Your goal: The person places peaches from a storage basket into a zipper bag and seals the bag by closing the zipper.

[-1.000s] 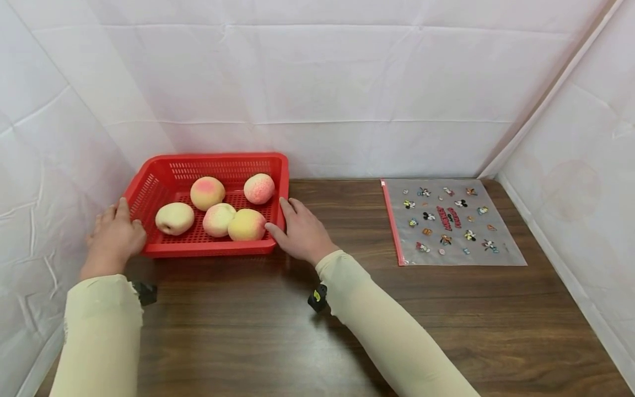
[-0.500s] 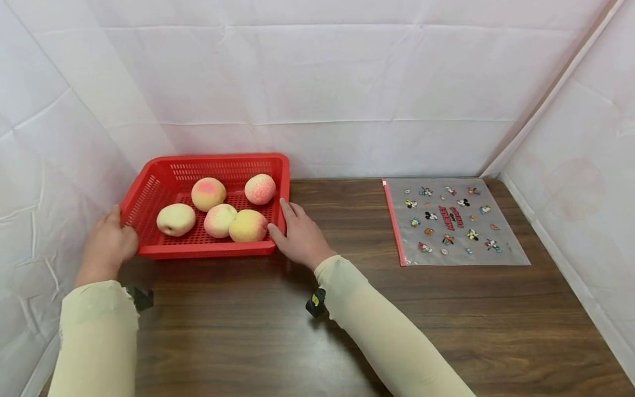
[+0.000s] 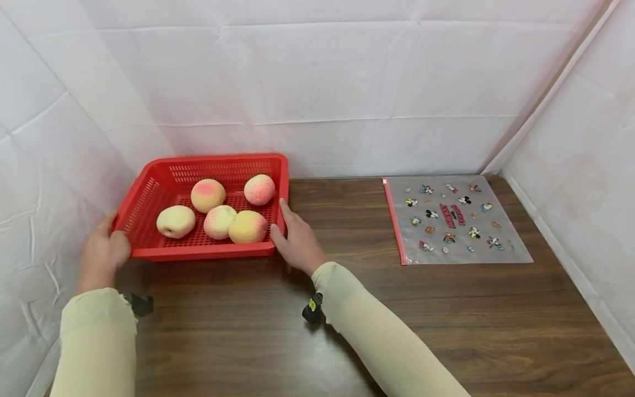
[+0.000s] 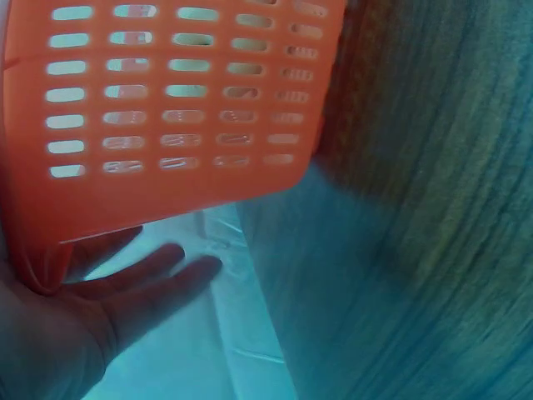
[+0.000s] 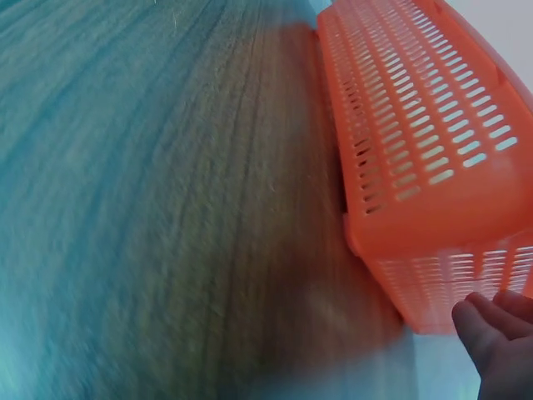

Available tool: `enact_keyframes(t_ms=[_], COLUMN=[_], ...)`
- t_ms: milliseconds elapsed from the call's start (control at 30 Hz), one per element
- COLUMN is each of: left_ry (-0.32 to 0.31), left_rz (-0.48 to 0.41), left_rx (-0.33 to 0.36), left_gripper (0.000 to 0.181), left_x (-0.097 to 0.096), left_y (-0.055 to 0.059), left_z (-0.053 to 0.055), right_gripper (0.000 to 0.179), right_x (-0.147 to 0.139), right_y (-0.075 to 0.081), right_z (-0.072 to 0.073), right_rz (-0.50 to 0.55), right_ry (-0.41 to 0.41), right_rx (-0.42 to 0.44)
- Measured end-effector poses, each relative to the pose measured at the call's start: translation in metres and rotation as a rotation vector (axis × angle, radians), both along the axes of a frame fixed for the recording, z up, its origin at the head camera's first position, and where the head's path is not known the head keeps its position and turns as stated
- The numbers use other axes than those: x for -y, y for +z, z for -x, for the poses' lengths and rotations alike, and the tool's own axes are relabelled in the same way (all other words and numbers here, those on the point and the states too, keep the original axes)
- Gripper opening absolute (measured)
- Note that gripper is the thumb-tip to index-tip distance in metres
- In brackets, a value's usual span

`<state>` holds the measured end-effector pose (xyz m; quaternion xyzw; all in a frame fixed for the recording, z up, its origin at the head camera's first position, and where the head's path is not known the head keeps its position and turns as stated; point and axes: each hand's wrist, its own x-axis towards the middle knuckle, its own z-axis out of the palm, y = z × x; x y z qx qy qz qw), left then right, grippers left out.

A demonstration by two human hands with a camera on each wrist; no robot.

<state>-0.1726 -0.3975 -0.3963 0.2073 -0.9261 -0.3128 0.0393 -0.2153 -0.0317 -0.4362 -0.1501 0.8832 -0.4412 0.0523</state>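
Observation:
A red plastic basket [image 3: 200,253] with slotted walls stands on the table against the back cloth. Several peaches [image 3: 208,195] lie inside it, pale yellow to pink, two of them touching near the front. My left hand [image 3: 103,251] holds the basket's left rim near the front corner. In the left wrist view its fingers [image 4: 158,304] reach out below the rim, outside the wall. At the opposite end, my right hand [image 3: 300,245] grips the right rim, thumb by the front corner. The right wrist view shows its fingertips [image 5: 479,321] against the outer side wall.
A clear zip bag [image 3: 458,220] with cartoon prints and a red zip edge lies flat on the right of the wooden table [image 3: 223,336]. White cloth [image 3: 317,82] hangs behind and on both sides.
My left hand has slid toward the near left corner and taken hold of the rim. My right thumb has shifted slightly outward on the right rim. The basket stays nearly in place.

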Motion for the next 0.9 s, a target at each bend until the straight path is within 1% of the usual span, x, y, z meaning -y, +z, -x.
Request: enact_keyframes(t_ms=[100,200,300,500,733,900], left_ry=[0.058,0.101,0.123,0.143,0.133,0.136], left_rz=[-0.078,-0.141,-0.164,-0.155,-0.144,-0.139], left_rx=[-0.021,-0.020,-0.012,-0.024,-0.009,-0.012], left_gripper=[0.060,0.060,0.060,0.060,0.059,0.060], left_x=[0.000,0.000,0.001,-0.001,-0.003,-0.005], left_y=[-0.004,-0.006,-0.007,-0.003,0.001,0.004], left_z=[-0.001,-0.001,0.001,0.001,0.001,-0.001], right_gripper=[0.069,0.069,0.069,0.067,0.067,0.067], right_x=[0.002,0.003,0.003,0.001,-0.003,-0.006], right_y=[-0.004,-0.007,-0.007,-0.008,-0.005,-0.002], right_z=[0.000,0.000,0.001,0.002,0.001,-0.002], right_rz=[0.056,0.095,0.127,0.146,0.157,0.148], right_ry=[-0.006,-0.009,-0.004,0.008,0.007,0.012], right_rx=[0.013,0.012,0.004,-0.023,-0.007,-0.016])
